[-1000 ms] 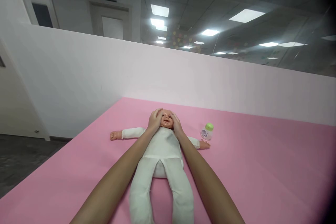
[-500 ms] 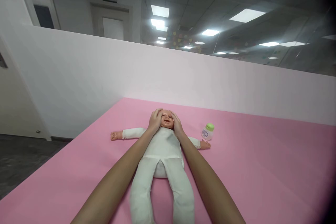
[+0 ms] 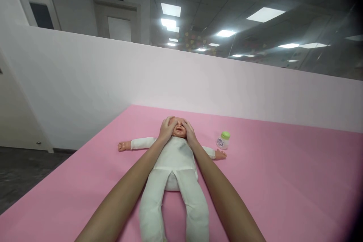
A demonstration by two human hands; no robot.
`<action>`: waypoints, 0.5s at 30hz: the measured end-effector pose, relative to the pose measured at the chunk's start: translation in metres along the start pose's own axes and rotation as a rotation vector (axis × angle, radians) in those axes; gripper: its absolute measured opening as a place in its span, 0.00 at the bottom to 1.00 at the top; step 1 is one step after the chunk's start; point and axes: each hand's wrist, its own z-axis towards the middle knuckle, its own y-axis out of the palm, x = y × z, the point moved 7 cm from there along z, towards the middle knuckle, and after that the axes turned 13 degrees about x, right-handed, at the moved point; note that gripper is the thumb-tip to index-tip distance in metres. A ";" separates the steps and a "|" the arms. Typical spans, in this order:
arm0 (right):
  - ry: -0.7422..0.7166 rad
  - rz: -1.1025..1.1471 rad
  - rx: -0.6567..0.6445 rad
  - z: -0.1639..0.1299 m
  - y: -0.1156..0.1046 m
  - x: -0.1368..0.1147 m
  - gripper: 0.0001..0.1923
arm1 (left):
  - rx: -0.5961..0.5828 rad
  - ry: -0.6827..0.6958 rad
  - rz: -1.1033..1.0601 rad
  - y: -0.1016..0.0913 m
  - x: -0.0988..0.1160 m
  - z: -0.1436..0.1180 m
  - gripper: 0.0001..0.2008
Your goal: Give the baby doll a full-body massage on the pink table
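Pink padding (image 3: 283, 181) covers the wide table, backed by a pale partition wall (image 3: 113, 75) with glass above it reflecting ceiling lights. One doll (image 3: 174, 159) in a white suit lies on its back at the middle of the pad, arms spread, legs pointing toward the person. Two bare hands rest on the doll's head: the left hand (image 3: 166, 128) lies flat against one side of the face, the right hand (image 3: 188, 130) against the other, fingers spread over the cheeks and brow, pressing rather than gripping, with only the nose and mouth showing between them. Both forearms run alongside the doll's body. One small bottle (image 3: 223, 140) with a green cap stands just beside the doll's outstretched hand, on the side of the right hand, and is touched by neither hand. Left of the doll the pad's edge drops to a dark floor (image 3: 22, 174); to the right of the doll, open pink surface stretches well beyond the bottle.
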 end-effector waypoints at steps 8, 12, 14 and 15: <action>0.009 0.032 0.038 0.004 -0.001 0.005 0.22 | 0.023 -0.046 -0.008 0.001 -0.007 0.004 0.15; -0.001 0.021 0.024 0.004 -0.001 0.003 0.24 | 0.012 -0.026 -0.016 0.001 -0.003 0.002 0.16; 0.001 0.005 0.026 0.003 -0.001 0.002 0.25 | 0.011 -0.009 -0.009 0.000 0.001 0.000 0.16; 0.003 -0.001 0.028 0.002 -0.001 0.001 0.26 | 0.012 -0.002 -0.004 0.000 0.002 0.000 0.15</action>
